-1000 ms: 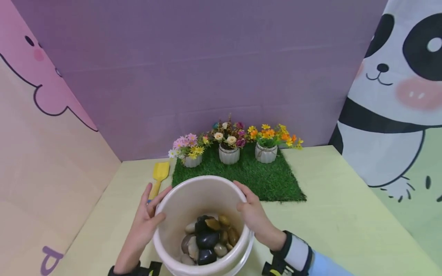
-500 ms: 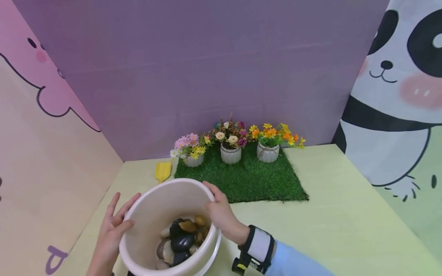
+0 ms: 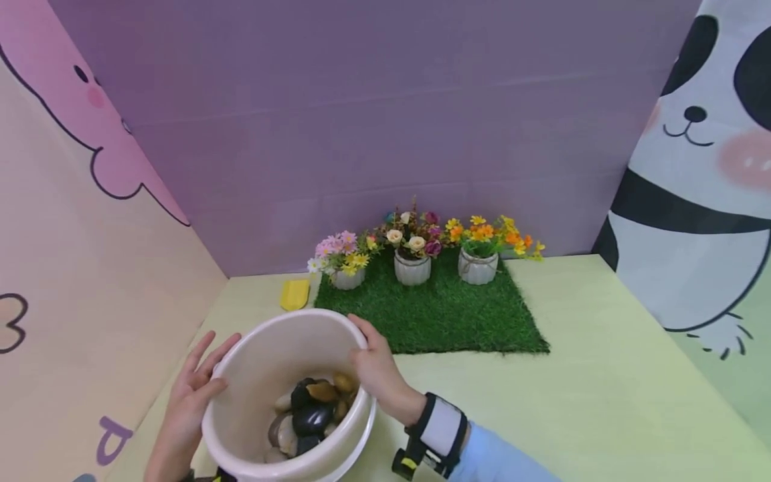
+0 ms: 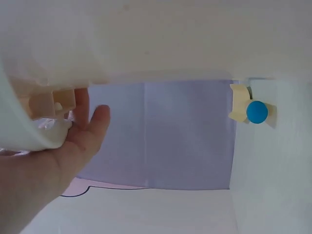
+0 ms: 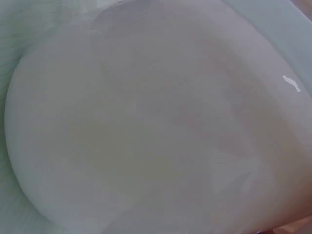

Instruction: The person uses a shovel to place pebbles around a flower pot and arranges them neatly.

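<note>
A white bucket [image 3: 283, 355] stands tilted toward the person at the lower centre left of the head view. Black, brown and grey stones [image 3: 312, 418] lie in its bottom. My left hand [image 3: 189, 395] holds the rim's left side, thumb over the edge and some fingers spread outside. With its thumb inside, my right hand [image 3: 379, 371] grips the far right rim. In the left wrist view, the left hand [image 4: 63, 158] is beside a lug on the bucket [image 4: 161, 39]. The bucket's side [image 5: 146, 122] fills the right wrist view, hiding most of that hand.
Beyond the bucket, a yellow toy shovel [image 3: 295, 294] lies left of a green grass mat [image 3: 458, 321]. Along the mat's back stand three flower pots [image 3: 346, 278]. A purple wall [image 3: 385, 120] closes the back; printed sheets flank the table [image 3: 542, 408].
Both hands have carried the bucket leftward, mostly in the first half second. It now covers the shovel's handle in the head view. The camera view has turned slightly left.
</note>
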The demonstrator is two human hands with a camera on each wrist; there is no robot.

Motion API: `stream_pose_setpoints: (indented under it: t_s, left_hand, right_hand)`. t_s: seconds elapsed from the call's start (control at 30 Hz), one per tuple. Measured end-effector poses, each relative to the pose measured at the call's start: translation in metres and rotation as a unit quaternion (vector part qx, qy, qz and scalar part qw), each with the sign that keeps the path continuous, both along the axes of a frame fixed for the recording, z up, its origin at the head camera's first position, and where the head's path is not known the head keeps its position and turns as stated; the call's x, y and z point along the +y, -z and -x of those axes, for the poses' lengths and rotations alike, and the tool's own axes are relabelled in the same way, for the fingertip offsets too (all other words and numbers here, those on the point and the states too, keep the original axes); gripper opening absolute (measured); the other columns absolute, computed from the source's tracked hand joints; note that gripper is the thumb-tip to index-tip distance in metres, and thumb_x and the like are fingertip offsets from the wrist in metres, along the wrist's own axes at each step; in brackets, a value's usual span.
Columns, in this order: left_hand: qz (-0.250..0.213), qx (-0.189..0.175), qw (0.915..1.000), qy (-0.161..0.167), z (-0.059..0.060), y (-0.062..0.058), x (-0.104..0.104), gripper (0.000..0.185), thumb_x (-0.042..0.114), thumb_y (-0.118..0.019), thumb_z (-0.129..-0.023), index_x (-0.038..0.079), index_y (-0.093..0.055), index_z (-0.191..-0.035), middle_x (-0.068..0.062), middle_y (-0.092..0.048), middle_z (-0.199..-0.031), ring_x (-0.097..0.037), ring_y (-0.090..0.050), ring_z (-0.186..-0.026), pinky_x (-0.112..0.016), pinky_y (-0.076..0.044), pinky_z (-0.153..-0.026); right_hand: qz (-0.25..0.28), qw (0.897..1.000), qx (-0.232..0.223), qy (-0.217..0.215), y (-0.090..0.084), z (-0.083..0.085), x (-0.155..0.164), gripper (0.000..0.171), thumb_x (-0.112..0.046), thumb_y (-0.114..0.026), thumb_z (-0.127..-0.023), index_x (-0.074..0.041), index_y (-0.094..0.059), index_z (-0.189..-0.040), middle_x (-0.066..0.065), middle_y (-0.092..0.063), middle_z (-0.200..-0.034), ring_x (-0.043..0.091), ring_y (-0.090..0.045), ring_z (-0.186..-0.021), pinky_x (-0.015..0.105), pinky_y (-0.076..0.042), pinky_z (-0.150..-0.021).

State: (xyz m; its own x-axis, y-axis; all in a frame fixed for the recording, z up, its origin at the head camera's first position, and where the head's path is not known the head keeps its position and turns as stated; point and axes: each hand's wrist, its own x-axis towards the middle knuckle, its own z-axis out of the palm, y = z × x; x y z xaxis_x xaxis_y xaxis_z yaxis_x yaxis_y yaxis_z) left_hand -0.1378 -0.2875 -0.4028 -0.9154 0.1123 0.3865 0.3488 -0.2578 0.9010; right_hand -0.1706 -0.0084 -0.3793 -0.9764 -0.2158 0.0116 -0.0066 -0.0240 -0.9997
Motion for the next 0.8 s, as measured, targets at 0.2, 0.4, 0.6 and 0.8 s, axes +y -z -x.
stream_pose_setpoints:
  t_s: [0.2,0.4,0.6,0.8]
  left_hand:
    - [0.125,-0.016,0.9919,-0.015,0.009,-0.006,-0.012,0.059,-0.009,-0.034,-0.100,0.025,-0.035,-0.148,0.024,-0.056,-0.138,0.010,-0.055,-0.120,-0.006,-0.049,-0.093]
    - [0.206,-0.033,0.9771,-0.043,0.046,-0.015,-0.047,0.037,0.014,-0.036,-0.107,0.022,-0.041,-0.143,0.026,-0.062,-0.124,0.012,-0.058,-0.112,-0.003,-0.048,-0.092]
    - [0.324,-0.146,0.9319,-0.071,0.111,-0.008,-0.059,0.058,0.026,-0.039,-0.107,-0.011,-0.024,-0.149,-0.013,-0.058,-0.139,0.008,-0.057,-0.109,-0.008,-0.051,-0.093]
    - [0.374,-0.245,0.8916,-0.071,0.169,0.024,-0.053,0.057,0.019,-0.034,-0.107,-0.019,-0.018,-0.147,-0.038,-0.030,-0.151,-0.023,-0.058,-0.120,-0.017,-0.055,-0.092]
  right_hand:
    - [0.006,1.000,-0.006,0.005,0.000,0.006,0.002,0.069,0.004,-0.042,-0.086,-0.002,-0.029,-0.153,0.023,-0.031,-0.158,0.043,-0.034,-0.143,0.059,-0.029,-0.121]
    - [-0.008,0.999,0.007,0.031,-0.002,0.011,0.025,0.062,-0.017,-0.047,-0.100,0.000,-0.022,-0.155,0.025,-0.034,-0.154,0.043,-0.031,-0.144,0.057,-0.028,-0.122]
    - [-0.059,0.997,-0.003,0.055,-0.001,0.006,0.078,0.051,-0.020,-0.046,-0.103,-0.002,-0.037,-0.149,0.023,-0.039,-0.153,0.042,-0.037,-0.142,0.060,-0.031,-0.119]
    - [-0.116,0.991,-0.025,-0.063,0.026,-0.001,0.143,0.045,-0.019,-0.045,-0.104,0.010,-0.045,-0.139,0.029,-0.052,-0.139,0.029,-0.058,-0.123,0.048,-0.048,-0.108]
